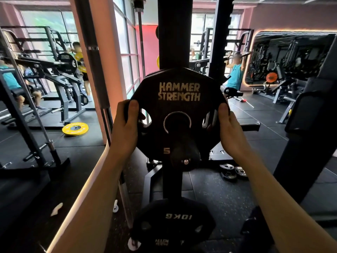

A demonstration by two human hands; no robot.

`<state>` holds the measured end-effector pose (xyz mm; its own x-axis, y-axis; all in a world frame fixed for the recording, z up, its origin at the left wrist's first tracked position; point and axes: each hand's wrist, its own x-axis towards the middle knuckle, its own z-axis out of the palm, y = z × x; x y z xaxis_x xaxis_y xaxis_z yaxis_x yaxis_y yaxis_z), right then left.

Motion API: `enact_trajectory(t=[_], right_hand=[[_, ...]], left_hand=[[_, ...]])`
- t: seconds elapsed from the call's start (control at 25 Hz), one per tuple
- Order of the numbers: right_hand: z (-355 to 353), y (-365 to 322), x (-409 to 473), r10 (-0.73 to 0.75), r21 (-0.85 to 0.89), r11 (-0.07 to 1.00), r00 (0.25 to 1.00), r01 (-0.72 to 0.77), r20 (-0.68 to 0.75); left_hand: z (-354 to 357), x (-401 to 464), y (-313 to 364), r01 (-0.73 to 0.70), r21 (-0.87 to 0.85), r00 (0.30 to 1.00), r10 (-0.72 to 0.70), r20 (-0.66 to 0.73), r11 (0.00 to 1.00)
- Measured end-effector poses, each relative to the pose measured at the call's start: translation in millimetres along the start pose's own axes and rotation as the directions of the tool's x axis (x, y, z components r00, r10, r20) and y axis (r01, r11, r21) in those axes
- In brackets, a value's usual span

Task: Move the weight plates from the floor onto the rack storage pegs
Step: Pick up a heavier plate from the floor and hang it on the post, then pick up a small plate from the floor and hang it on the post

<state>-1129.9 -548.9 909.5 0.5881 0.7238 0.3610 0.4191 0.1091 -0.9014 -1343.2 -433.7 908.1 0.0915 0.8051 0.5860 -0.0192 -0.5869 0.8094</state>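
A black weight plate point(179, 105) lettered HAMMER STRENGTH stands upright in front of me, its centre hole threaded over a black storage peg point(185, 155) that juts toward me from the rack upright point(173, 33). My left hand point(125, 125) grips the plate's left edge, thumb on the face and fingers through a grip hole. My right hand point(230, 128) clasps its right edge the same way. Lower on the same rack hangs a black 10KG plate point(173, 221). Two small black plates point(232, 171) lie on the floor to the right of the rack base.
A yellow plate point(75, 129) lies on the floor at left, beside a slanted barbell point(32, 114) and a rack. Machines stand to the right. People exercise at left and at back right. Dark rubber flooring point(228, 198) stretches around the rack base.
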Motion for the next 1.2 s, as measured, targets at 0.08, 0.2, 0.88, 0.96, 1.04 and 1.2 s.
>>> enact_trajectory(t=[0.08, 0.2, 0.88, 0.96, 1.04, 1.2], right_hand=[[-2, 11, -13, -0.017, -0.057, 0.998, 1.000, 0.017, -0.003], [-4, 29, -41, -0.031, -0.048, 0.998, 0.999, 0.031, -0.007], [-52, 179, -284, 0.421, -0.146, 0.907, 0.864, -0.395, 0.276], [-60, 205, -327, 0.535, -0.178, 0.845, 0.803, -0.505, 0.261], [-67, 224, -369, 0.648, -0.191, 0.761, 0.723, -0.619, 0.237], [-75, 253, -470, 0.862, -0.275, 0.507, 0.483, -0.817, 0.154]], left_hand=[[-4, -8, 0, 0.009, 0.071, 1.000, -0.008, -0.026, 0.997], [-13, -37, -4, 0.048, 0.125, 0.998, -0.044, -0.037, 0.991], [-67, -371, -39, 0.617, 0.452, 0.699, -0.713, 0.062, 0.644], [-78, -411, -61, 0.666, 0.525, 0.575, -0.813, 0.091, 0.530], [-87, -450, -79, 0.666, 0.614, 0.455, -0.883, 0.115, 0.423], [-117, -533, -100, 0.569, 0.785, 0.224, -0.965, 0.140, 0.246]])
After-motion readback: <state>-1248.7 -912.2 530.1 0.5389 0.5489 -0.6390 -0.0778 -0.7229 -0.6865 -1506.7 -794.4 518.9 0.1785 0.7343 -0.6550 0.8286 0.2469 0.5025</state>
